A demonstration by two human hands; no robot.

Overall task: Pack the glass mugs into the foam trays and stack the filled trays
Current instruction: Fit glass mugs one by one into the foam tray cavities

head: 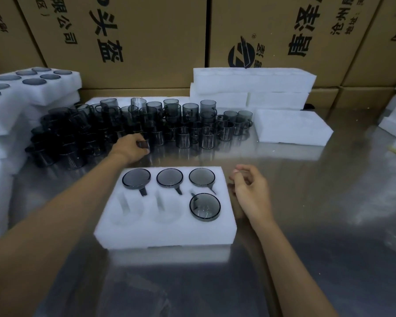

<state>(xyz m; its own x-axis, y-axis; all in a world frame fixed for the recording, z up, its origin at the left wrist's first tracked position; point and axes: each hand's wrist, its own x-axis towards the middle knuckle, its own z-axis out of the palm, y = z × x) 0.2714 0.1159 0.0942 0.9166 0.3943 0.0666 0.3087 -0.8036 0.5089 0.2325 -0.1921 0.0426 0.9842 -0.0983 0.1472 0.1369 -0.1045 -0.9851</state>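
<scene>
Foam tray (pixel 165 234) lies flat on the steel table (pixel 306 248), directly in front of the person. It has six round pockets in two rows. All three pockets in the far row hold smoke-grey glass mugs (pixel 136 178), handles pointing toward the near edge. In the near row only the right pocket is filled (pixel 205 206); the left and middle pockets stand bare.

Left hand (pixel 132 147) reaches past the tray's far edge into the crowd of loose mugs (pixel 146 124), fingers curled round one mug (pixel 144 144) at the front of the group. Right hand (pixel 249 186) hovers just beside the tray's right edge, fingers loosely curled, holding nothing.

Loose mugs stand packed together, some stacked two high, across the middle of the table. Filled trays (pixel 32 88) are piled at the far left. Blank foam blocks (pixel 254 88) are stacked at the back right, with another tray (pixel 293 128) flat in front of them. Printed cardboard cartons (pixel 146 30) line the back wall.
</scene>
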